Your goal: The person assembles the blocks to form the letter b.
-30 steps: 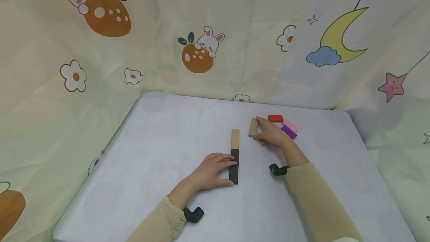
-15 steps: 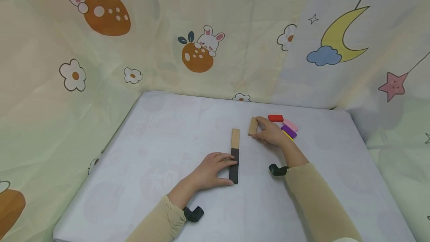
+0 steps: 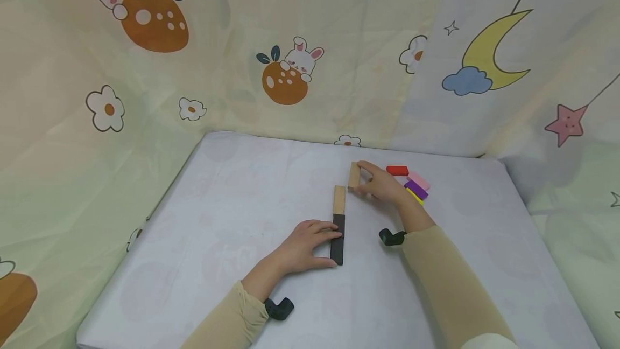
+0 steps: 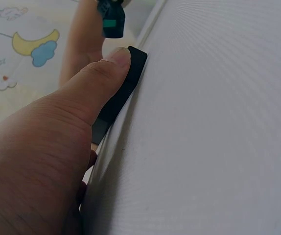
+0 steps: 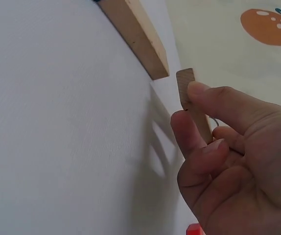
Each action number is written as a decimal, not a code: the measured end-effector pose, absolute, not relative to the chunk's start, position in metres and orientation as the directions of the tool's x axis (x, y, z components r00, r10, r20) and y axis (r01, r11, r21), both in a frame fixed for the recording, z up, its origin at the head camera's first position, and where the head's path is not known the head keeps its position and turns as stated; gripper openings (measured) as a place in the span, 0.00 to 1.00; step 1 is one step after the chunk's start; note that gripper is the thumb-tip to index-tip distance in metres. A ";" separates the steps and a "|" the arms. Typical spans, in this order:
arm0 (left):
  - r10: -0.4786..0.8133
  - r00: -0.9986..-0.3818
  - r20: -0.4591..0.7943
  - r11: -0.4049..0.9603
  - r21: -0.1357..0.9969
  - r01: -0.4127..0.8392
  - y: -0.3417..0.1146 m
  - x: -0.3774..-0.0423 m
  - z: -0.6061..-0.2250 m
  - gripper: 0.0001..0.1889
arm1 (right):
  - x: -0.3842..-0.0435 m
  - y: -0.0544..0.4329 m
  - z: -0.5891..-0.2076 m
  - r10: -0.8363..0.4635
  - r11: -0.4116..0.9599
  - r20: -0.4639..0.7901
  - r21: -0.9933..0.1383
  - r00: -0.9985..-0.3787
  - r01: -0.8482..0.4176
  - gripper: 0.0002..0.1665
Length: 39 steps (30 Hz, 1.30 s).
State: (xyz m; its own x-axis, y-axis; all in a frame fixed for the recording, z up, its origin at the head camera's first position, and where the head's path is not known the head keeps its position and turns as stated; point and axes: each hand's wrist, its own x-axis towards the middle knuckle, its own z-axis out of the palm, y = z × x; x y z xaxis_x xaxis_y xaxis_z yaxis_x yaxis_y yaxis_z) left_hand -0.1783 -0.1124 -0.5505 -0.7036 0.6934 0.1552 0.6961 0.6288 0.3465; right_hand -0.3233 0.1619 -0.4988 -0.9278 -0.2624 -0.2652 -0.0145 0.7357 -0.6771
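A row of blocks runs away from me on the white table: a black block [image 3: 337, 252] at the near end, more black beyond it, then a plain wooden block [image 3: 339, 200] at the far end. My left hand [image 3: 305, 249] holds the black part, thumb at the near end and fingertips over the top. In the left wrist view the thumb lies against the dark block [image 4: 118, 98]. My right hand [image 3: 382, 183] pinches a second wooden block [image 3: 354, 175] between thumb and fingers, just beyond and right of the row's far end. Its shadow falls on the table in the right wrist view.
Right of my right hand lie a red block [image 3: 397, 170], a pink block [image 3: 418, 180], a purple block [image 3: 417, 189] and a yellow block [image 3: 415, 196] partly behind the purple one. Printed cloth walls rise behind the table [image 3: 218, 187].
My right hand has carried its wooden block left and away from me, closer to the row's far end. More of the yellow block shows. The left hand has stayed in place.
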 end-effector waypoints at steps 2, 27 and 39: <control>0.693 -0.704 0.156 0.628 0.349 0.695 -0.113 -0.179 -0.550 0.35 | -0.327 0.157 -0.497 -0.276 0.732 -0.266 -0.681 -0.924 -0.022 0.49; 0.699 -0.697 0.160 0.619 0.354 0.701 -0.114 -0.180 -0.552 0.35 | -0.352 0.130 -0.506 -0.341 0.727 -0.301 -0.686 -0.890 -0.047 0.46; 0.695 -0.705 0.145 0.628 0.355 0.692 -0.113 -0.181 -0.555 0.36 | -0.355 0.134 -0.513 -0.349 0.704 -0.327 -0.710 -0.878 -0.015 0.46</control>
State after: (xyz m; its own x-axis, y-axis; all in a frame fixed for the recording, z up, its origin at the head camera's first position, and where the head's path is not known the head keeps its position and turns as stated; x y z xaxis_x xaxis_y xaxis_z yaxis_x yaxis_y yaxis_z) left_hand -0.1810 -0.1133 -0.5546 -0.7046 0.6947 0.1446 0.6923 0.6283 0.3550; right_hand -0.3551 0.1338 -0.5130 -0.8782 -0.3486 -0.3274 -0.0148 0.7040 -0.7100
